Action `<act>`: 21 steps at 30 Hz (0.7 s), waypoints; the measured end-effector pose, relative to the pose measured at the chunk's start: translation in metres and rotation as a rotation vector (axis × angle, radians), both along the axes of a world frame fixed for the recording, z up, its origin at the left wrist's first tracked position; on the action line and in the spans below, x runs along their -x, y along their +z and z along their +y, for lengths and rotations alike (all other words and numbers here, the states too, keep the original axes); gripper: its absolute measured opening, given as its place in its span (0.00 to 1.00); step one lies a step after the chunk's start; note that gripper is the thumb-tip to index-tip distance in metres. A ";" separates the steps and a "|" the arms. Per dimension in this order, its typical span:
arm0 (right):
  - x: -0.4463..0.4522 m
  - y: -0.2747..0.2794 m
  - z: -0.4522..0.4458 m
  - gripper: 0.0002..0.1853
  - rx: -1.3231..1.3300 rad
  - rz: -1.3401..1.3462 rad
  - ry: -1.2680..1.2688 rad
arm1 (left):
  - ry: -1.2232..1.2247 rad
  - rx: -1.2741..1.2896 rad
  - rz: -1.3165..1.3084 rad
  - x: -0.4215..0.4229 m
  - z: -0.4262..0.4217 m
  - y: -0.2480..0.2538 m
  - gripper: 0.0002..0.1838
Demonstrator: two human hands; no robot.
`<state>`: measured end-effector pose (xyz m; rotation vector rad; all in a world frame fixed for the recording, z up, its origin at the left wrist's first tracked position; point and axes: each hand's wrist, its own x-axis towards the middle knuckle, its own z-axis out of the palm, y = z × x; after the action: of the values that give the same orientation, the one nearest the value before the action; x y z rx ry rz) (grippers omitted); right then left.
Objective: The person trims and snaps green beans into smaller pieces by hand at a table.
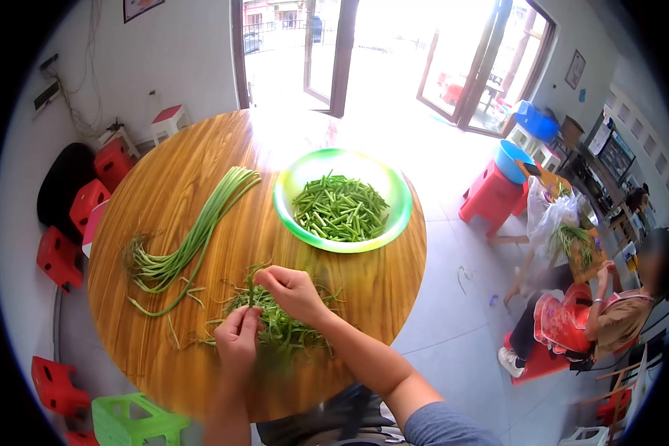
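Note:
Both my hands are over the near part of the round wooden table (171, 357). A short piece of green vegetable stem (251, 296) runs upright between them. My left hand (238, 333) pinches its lower end, and my right hand (291, 291) has its fingers closed at the upper end. Beneath and beside my hands lies a loose heap of thin green trimmings (293, 327). Beyond them stands a green-and-white bowl (284, 212) holding many cut stem pieces (342, 208). To the left lies a bundle of long green stems (201, 227), with frayed ends toward me.
Red stools (57, 256) line the left wall, and a green stool (137, 422) stands near the table's front left. At right, a seated person (609, 320) handles greens at another table (583, 260). A blue basin (511, 157) rests on red stools. Glass doors (327, 56) stand open ahead.

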<state>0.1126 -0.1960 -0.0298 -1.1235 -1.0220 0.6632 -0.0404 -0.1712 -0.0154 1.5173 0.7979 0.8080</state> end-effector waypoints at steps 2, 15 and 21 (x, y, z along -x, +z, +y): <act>-0.002 0.006 -0.003 0.09 -0.048 -0.262 -0.107 | 0.051 0.033 -0.097 0.002 0.001 0.001 0.09; 0.003 -0.003 0.000 0.11 -0.020 -0.124 0.058 | -0.059 -0.022 -0.090 0.002 0.001 -0.005 0.08; 0.002 0.016 -0.011 0.09 0.075 0.284 0.363 | -0.083 -0.092 -0.101 0.002 0.001 -0.004 0.08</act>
<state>0.1104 -0.2065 -0.0136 -0.8816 -0.9670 1.1261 -0.0419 -0.1705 -0.0195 1.5675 0.6268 0.8623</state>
